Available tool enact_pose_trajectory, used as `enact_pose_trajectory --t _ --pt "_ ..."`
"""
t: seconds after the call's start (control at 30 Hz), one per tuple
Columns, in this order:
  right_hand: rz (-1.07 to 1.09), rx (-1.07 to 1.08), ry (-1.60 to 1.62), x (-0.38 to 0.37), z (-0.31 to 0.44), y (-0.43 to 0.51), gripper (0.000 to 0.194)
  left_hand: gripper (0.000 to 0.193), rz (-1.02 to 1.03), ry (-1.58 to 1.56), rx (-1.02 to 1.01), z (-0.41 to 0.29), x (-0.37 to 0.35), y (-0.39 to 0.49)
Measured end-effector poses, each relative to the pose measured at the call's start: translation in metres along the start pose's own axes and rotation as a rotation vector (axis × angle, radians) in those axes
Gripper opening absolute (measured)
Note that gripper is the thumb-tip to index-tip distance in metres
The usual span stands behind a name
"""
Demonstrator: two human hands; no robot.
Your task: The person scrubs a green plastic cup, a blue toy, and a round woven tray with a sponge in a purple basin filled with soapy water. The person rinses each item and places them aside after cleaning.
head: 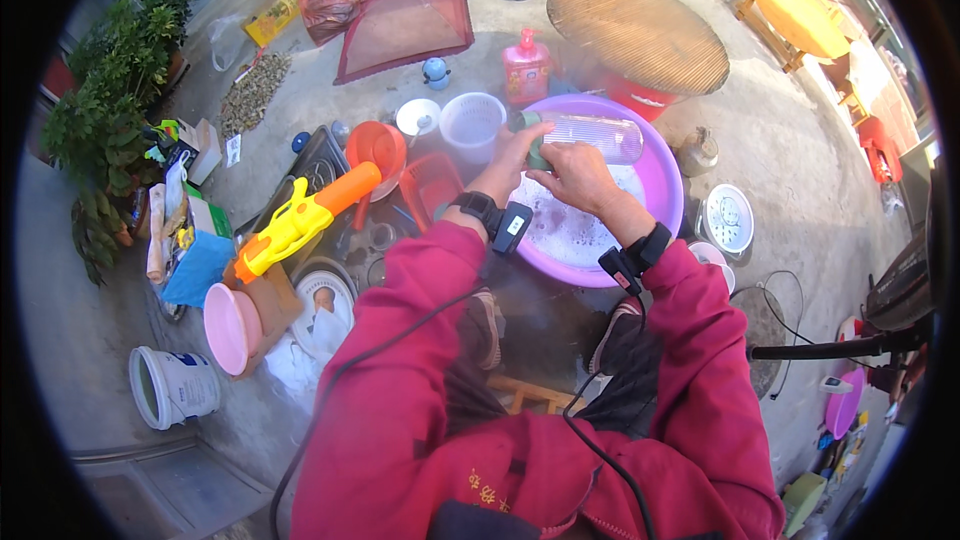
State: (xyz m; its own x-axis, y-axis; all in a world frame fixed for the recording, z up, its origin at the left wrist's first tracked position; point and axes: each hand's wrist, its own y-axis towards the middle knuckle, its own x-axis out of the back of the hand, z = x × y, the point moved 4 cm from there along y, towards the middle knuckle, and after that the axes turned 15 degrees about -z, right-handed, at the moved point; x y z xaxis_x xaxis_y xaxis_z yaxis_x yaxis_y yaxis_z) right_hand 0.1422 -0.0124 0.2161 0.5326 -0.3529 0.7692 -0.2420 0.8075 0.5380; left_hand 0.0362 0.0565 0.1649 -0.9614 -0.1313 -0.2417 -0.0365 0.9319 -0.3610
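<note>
A clear ribbed container with a green end piece lies sideways above the purple basin. My left hand grips the green end, fingers reaching over it. At the same end my right hand is closed on the green piece, next to the clear body. My fingers hide part of the green piece, so I cannot tell if it is a lid. White suds and water fill the basin below both hands.
Beyond the basin stand a pink pump bottle, a white plastic basket and a red bucket under a round slatted cover. Left are a red basket and a toy water gun. A glass jar stands right.
</note>
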Motion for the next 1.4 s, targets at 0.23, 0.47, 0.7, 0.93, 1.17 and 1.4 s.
enact_pose_trajectory --t 0.23,0.47,0.7,0.93,1.17,1.4 --pt "-0.05 0.015 0.013 0.009 0.009 0.01 0.031 0.045 0.043 0.13 -0.105 -0.022 0.015 0.035" --pt "-0.202 0.019 0.005 0.03 -0.009 0.012 0.036 0.077 -0.076 0.309 -0.306 -0.076 0.071 0.078" --pt "0.038 -0.133 0.048 0.027 -0.051 -0.026 0.022 0.086 -0.313 0.453 -0.416 -0.098 0.119 0.109" --pt "0.149 -0.17 0.077 0.023 -0.069 -0.047 0.015 0.101 -0.545 0.993 -0.574 -0.099 0.14 0.154" --pt "0.219 -0.217 0.06 0.016 -0.093 -0.064 0.013 0.09 -0.496 1.178 -0.586 -0.074 0.13 0.185" --pt "0.264 -0.336 0.053 0.008 -0.125 -0.093 0.013 0.092 -0.377 1.311 -0.53 -0.036 0.108 0.212"
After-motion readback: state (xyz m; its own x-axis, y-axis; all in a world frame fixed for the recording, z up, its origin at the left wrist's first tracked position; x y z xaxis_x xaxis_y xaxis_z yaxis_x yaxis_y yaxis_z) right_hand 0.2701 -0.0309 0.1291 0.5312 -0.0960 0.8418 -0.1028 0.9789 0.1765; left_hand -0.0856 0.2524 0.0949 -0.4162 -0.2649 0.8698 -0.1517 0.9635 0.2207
